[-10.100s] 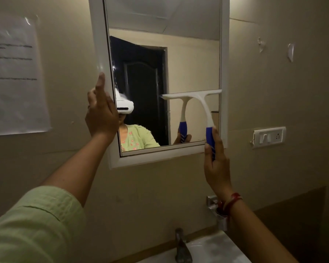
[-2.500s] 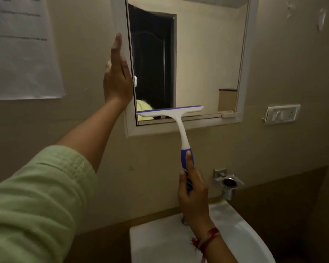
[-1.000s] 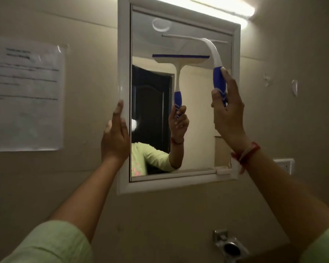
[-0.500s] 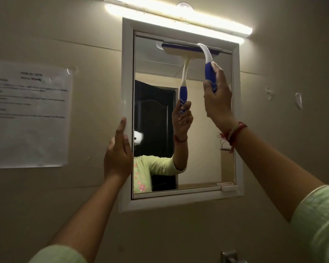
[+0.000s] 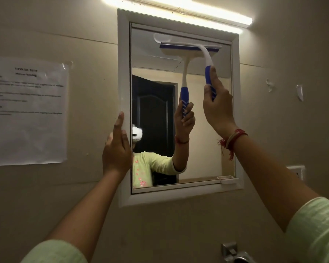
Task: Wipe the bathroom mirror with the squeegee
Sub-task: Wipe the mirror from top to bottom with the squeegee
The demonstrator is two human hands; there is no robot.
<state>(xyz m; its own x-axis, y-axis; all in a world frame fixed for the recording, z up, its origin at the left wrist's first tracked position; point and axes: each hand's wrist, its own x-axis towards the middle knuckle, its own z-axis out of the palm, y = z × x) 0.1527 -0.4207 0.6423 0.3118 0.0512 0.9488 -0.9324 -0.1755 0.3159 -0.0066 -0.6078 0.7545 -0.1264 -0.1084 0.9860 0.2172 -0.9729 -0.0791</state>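
The bathroom mirror [image 5: 201, 141] hangs on the wall in a white frame [image 5: 124, 73]. My right hand [image 5: 217, 106] grips the blue handle of a white squeegee [image 5: 205, 54]. Its blade lies flat against the glass near the mirror's top right, a little below the top edge. The glass reflects the squeegee and the hand. My left hand [image 5: 116, 149] rests flat on the frame's left side, fingers pointing up, holding nothing.
A lit tube light [image 5: 179, 10] runs above the mirror. A printed paper sheet [image 5: 27, 111] is taped to the wall at the left. A switch plate [image 5: 297, 172] sits at the right, a metal holder [image 5: 234, 253] below, and two wall hooks [image 5: 299, 92] at the upper right.
The squeegee swept down to the mirror's bottom edge, then rose to the top. In the last half second its blade has come down slightly from the top edge. My left hand stays on the frame.
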